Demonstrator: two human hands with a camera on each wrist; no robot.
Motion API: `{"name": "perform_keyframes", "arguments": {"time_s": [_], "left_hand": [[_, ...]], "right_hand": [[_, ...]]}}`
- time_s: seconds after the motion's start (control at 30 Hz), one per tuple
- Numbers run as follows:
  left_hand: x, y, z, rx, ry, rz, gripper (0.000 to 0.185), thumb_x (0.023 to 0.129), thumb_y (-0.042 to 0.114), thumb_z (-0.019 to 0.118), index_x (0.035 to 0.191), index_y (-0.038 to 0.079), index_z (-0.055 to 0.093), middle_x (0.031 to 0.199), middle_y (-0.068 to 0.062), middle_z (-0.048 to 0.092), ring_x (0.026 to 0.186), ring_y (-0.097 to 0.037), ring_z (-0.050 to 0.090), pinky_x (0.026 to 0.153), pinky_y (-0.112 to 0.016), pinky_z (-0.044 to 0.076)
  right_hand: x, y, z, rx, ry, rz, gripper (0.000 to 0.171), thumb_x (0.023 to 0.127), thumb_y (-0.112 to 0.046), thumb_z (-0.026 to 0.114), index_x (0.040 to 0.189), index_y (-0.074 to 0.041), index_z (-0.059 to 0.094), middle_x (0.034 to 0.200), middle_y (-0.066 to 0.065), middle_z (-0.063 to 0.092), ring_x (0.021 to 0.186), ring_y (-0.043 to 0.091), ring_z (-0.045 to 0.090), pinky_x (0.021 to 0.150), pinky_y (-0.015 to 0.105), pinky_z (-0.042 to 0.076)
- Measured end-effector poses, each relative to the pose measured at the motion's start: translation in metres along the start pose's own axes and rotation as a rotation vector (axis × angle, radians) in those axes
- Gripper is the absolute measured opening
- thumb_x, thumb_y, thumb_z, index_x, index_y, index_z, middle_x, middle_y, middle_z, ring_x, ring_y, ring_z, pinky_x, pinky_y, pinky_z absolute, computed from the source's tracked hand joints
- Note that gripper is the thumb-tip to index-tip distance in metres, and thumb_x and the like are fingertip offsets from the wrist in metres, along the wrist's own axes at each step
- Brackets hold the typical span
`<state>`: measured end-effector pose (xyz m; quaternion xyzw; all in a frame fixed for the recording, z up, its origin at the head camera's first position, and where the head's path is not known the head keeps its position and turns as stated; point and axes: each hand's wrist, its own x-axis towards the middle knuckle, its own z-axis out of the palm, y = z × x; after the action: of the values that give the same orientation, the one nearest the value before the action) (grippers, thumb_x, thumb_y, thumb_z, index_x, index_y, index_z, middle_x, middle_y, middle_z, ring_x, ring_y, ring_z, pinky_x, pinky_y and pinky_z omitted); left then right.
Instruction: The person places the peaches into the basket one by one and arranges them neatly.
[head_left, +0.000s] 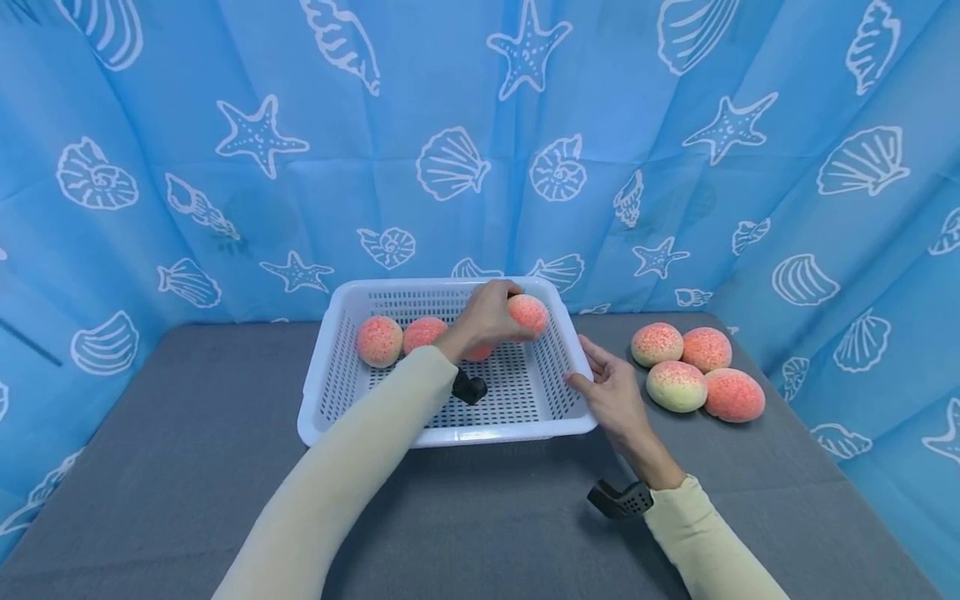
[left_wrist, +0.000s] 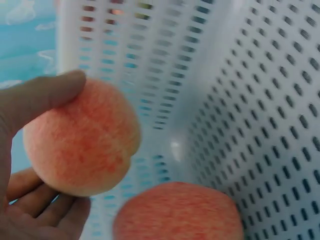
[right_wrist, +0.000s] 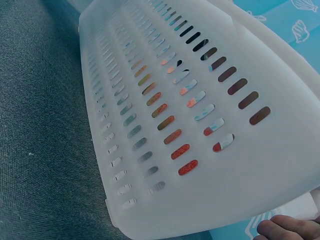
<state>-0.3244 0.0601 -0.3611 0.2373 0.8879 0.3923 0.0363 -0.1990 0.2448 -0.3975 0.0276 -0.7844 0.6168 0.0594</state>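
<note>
Four peaches (head_left: 697, 369) lie in a cluster on the grey desk (head_left: 187, 467), to the right of the white perforated basket (head_left: 450, 433) and near our right hand (head_left: 611, 392). We count two more peaches (head_left: 401, 337) resting side by side against the basket's left inner wall, touching each other.

Our left hand (head_left: 486, 321) is inside the basket, above its floor, fingers and thumb curled around one peach (head_left: 528, 313). On the left wrist view the thumb (left_wrist: 42, 97) presses the top of that held peach (left_wrist: 82, 140) while the fingers (left_wrist: 47, 207) cup it from below. Another peach (left_wrist: 177, 212) sits on the basket floor just under the held one, close to a corner of the basket (left_wrist: 260, 100); on the head view only a sliver of it shows beneath the hand.

Our right hand lies against the outer right wall of the basket, fingers nearly straight and touching the rim. The right wrist view shows a fingertip (right_wrist: 287, 229) at the basket's edge (right_wrist: 200, 200) and the slotted side wall, with colour from the fruit visible through the slots.

Blue shell-print cloth (head_left: 480, 150) hangs behind and beside the desk.
</note>
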Motion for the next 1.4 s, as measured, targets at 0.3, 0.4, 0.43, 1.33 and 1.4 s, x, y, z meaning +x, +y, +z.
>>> {"name": "perform_keyframes", "arguments": {"time_s": [0.3, 0.4, 0.43, 1.33, 1.4], "left_hand": [[-0.01, 0.002, -0.002, 0.008, -0.228, 0.069, 0.048, 0.072, 0.015, 0.093, 0.114, 0.009, 0.07, 0.104, 0.0, 0.068, 0.091, -0.016, 0.064, 0.079, -0.027, 0.058], [-0.011, 0.001, -0.001, 0.054, -0.263, 0.096, 0.047, 0.074, 0.016, 0.092, 0.116, 0.008, 0.07, 0.104, 0.0, 0.069, 0.091, -0.015, 0.064, 0.078, -0.027, 0.057], [-0.012, 0.001, 0.0, 0.073, -0.27, 0.104, 0.048, 0.075, 0.016, 0.091, 0.117, 0.008, 0.07, 0.105, 0.0, 0.068, 0.091, -0.015, 0.064, 0.078, -0.026, 0.056], [-0.007, -0.006, 0.001, 0.258, -0.329, 0.149, 0.044, 0.081, 0.024, 0.086, 0.118, 0.009, 0.068, 0.105, 0.001, 0.067, 0.09, -0.014, 0.062, 0.079, -0.027, 0.055], [-0.007, -0.005, -0.001, 0.263, -0.339, 0.149, 0.043, 0.082, 0.024, 0.085, 0.118, 0.008, 0.068, 0.105, 0.001, 0.067, 0.09, -0.014, 0.062, 0.079, -0.027, 0.054]], "right_hand": [[0.0, 0.001, 0.0, 0.018, 0.0, -0.009, 0.068, 0.094, 0.01, 0.057, 0.156, 0.005, 0.029, 0.148, 0.029, 0.047, 0.127, 0.045, 0.055, 0.094, 0.06, 0.052], [-0.001, 0.001, 0.0, 0.022, -0.004, -0.007, 0.068, 0.094, 0.011, 0.057, 0.156, 0.005, 0.029, 0.149, 0.029, 0.046, 0.127, 0.045, 0.054, 0.094, 0.06, 0.052], [-0.001, 0.001, -0.001, 0.021, -0.005, -0.006, 0.068, 0.094, 0.011, 0.057, 0.156, 0.005, 0.029, 0.149, 0.029, 0.046, 0.128, 0.045, 0.054, 0.094, 0.06, 0.052], [0.0, -0.001, 0.0, 0.011, 0.003, -0.004, 0.067, 0.094, 0.011, 0.058, 0.155, 0.005, 0.03, 0.148, 0.029, 0.047, 0.127, 0.044, 0.055, 0.095, 0.06, 0.052], [0.0, -0.001, 0.0, 0.011, 0.002, -0.004, 0.067, 0.094, 0.011, 0.058, 0.155, 0.005, 0.03, 0.148, 0.029, 0.047, 0.127, 0.044, 0.055, 0.095, 0.06, 0.052]]}}
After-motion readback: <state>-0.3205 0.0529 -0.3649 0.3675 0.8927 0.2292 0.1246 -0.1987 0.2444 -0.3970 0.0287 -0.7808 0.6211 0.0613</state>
